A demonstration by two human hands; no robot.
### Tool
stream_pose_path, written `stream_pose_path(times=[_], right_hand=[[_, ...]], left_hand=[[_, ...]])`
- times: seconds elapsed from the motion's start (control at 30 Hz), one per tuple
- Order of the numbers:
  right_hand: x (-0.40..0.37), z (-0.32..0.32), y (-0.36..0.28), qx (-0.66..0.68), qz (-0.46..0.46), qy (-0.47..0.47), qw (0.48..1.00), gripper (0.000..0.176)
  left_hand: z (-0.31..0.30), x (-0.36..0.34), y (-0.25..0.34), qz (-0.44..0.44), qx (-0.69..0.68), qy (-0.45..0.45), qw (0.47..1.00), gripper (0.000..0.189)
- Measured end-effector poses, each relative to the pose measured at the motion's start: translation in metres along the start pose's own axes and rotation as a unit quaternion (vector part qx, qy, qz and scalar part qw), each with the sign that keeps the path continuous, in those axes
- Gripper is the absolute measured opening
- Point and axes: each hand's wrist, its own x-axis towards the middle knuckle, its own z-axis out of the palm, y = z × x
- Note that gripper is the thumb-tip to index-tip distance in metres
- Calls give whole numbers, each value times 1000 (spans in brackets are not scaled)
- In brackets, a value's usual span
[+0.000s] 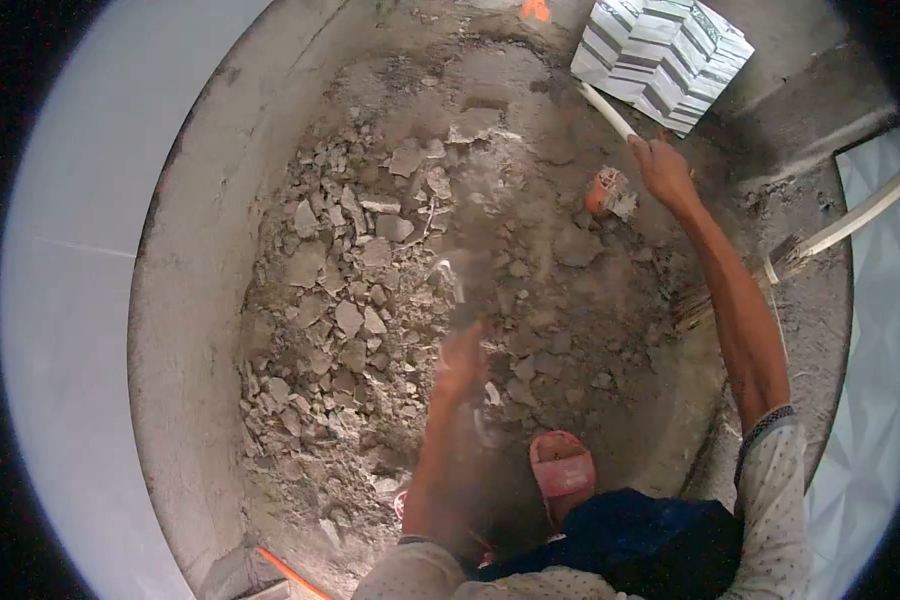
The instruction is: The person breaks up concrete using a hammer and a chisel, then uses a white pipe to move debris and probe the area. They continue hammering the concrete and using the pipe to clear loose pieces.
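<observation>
My left hand (460, 358) is blurred by motion over the broken rubble (348, 275). Its fingers look closed, and a smeared, greyish thing with a bright tip (448, 272) extends beyond them; I cannot tell what it is. Farther off on the right, my right hand (663, 170) is wrapped around the near end of a pale stick (606, 110). The stick's far end meets the edge of a patterned tile (660, 60) with grey and white zigzag bands. Just left of my right wrist lies an orange-red object (610, 192) crusted with grey material.
Concrete walling (195, 300) curves along the left, beside a smooth white surface (70, 250). At right, a splintered wooden pole (820, 240) slants over a ledge near white faceted panels (875, 330). My foot in a pink sandal (562, 465) stands on the dirt. An orange strip (290, 573) lies at lower left.
</observation>
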Motion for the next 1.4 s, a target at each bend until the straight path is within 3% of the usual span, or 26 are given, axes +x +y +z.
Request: stream_pose_path(times=[0.13,0.2,0.3,0.4,0.53,0.7,0.77,0.83,0.9,0.97,1.03,1.1,1.2,1.3,1.4], right_hand=[[1,0,-2,-32,-91,-67,993,36],[15,28,14,-105,-147,-37,983,35],[27,41,12,-93,-93,-81,988,32],[1,17,-23,27,-36,-115,992,45],[-10,13,-32,76,29,-126,989,45],[-4,28,-26,77,14,-165,983,44],[-7,20,-29,178,-52,-202,962,41],[-9,2,-45,243,-29,-239,940,39],[-18,-17,-70,275,88,-279,916,38],[-15,0,-49,362,64,-168,915,39],[1,16,-27,435,120,-147,880,38],[14,17,-20,482,264,-212,808,34],[9,21,-33,595,301,-157,729,31],[21,37,-30,703,271,-215,622,29],[31,54,-45,661,316,-224,643,30]], left_hand=[[-1,1,-2,28,56,17,998,42],[1,-1,1,26,85,34,996,40],[4,0,1,20,97,39,994,34],[7,-10,12,15,59,30,998,30],[2,-13,12,9,76,31,997,27],[-3,-5,-3,22,63,26,997,25],[-2,-3,0,16,79,26,996,26],[-6,5,-9,27,55,15,998,26],[-5,0,-7,30,39,6,999,25],[-5,-1,-8,42,32,-4,999,23],[-7,2,-9,28,36,6,999,23],[-7,1,-8,26,37,3,999,23],[-7,1,-11,14,60,17,998,23],[-9,-2,-9,10,61,16,998,26],[-8,-6,0,34,86,15,996,25]])
